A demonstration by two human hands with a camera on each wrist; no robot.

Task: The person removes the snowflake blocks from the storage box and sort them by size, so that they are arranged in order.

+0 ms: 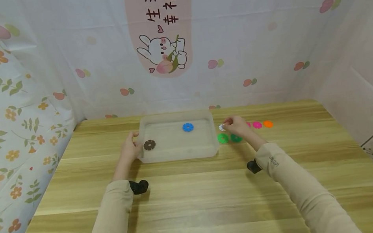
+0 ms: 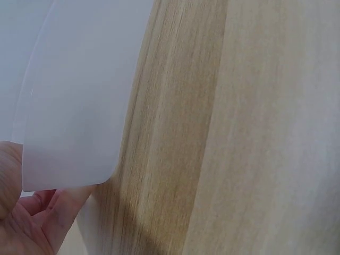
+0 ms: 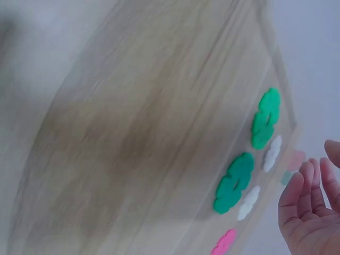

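Snowflake disc [image 1: 222, 127], white, lying mid-right of frame, just beside translucent tray [image 1: 177, 156]; right hand [image 1: 239, 125] near it, fingers loosely bent, grasping nothing; left hand [image 1: 131, 148] gripping tray's left end. Possible faults: disc skidding under shallow pinch; bright green disc [image 1: 223, 138] nudged by low fingers; tray skewed by left-hand pull.

The tray [image 1: 179, 156] stands on the table [image 1: 198, 202] between the two hands, its left end in the grip of the left hand [image 1: 130, 150]. Inside it, one disc [image 1: 149, 145] lies just right of that grip, another disc [image 1: 188, 127] farther right and behind. Beyond the tray's right end, a single disc [image 1: 222, 128] lies just left of the right hand [image 1: 238, 126], two discs [image 1: 223, 138] before it, and three discs [image 1: 257, 125] to its right. A cloth [image 1: 251, 43] hangs behind both hands.
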